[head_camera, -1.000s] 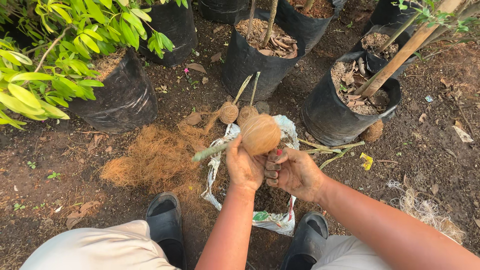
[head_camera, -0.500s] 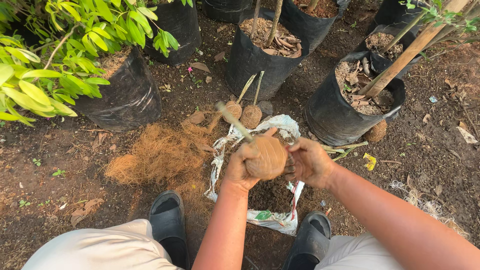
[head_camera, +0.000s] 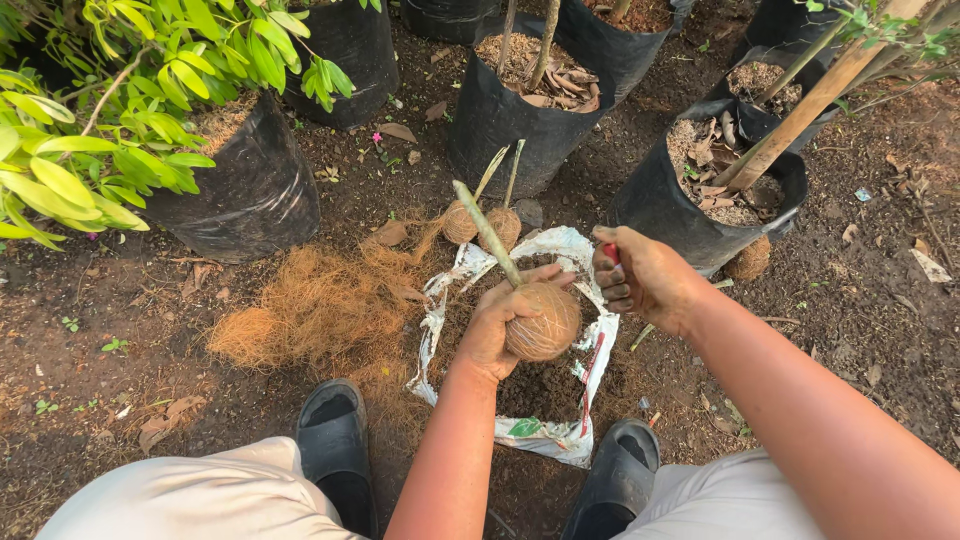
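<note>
Far left: a leafy potted shrub (head_camera: 120, 120) in a black grow bag (head_camera: 245, 185), well apart from the work. Next, loose coconut fibre (head_camera: 310, 305) heaped on the soil, just beside the open white sack (head_camera: 560, 250) of dark potting mix. Behind the sack, two more fibre-wrapped balls (head_camera: 485, 225) resting on the ground.

At centre, left hand (head_camera: 500, 325) over the sack, palm wrapped round a fibre-wrapped root ball (head_camera: 545, 322), grip closed on the ball, its cut stem (head_camera: 487, 235) tilted up and away to the left. Forearm reaching straight out from between the knees, wrist slightly bent inward.

To the right, right hand (head_camera: 645, 280) at the sack's far edge, fingers curled shut on a red-handled tool (head_camera: 610, 252), mostly hidden; kind not clear. Arm stretched in from the lower right, elbow out.

Best done, by the look of it: ball cradled low over the mix, fibre kept tight, stem steadied, no squeezing hard enough to crumble the core.

Farther right: black bags (head_camera: 690, 215) with dry leaves and a bamboo stake (head_camera: 800, 110).
</note>
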